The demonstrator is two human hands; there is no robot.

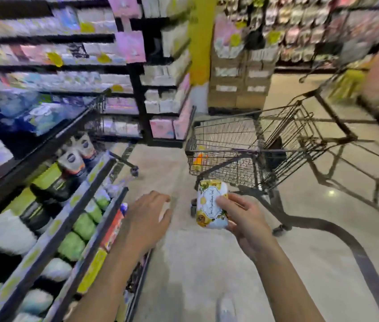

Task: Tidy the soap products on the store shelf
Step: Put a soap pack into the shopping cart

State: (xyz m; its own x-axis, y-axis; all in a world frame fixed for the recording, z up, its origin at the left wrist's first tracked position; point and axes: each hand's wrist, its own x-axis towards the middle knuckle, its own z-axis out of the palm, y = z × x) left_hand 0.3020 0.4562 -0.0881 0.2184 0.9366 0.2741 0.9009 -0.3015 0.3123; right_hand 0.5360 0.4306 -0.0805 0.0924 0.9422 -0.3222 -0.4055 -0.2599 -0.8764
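Midway down the aisle, my right hand (244, 220) grips a floral-wrapped soap bar (210, 205) before a wire shopping cart (253, 145); my left hand (149, 217) hovers, fingers relaxed, beside the shelf (46, 252).

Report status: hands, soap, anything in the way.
Right hand grips soap pack, off the shelf, over the floor. Left hand open near shelf edge. Cart ahead, apart from both hands.
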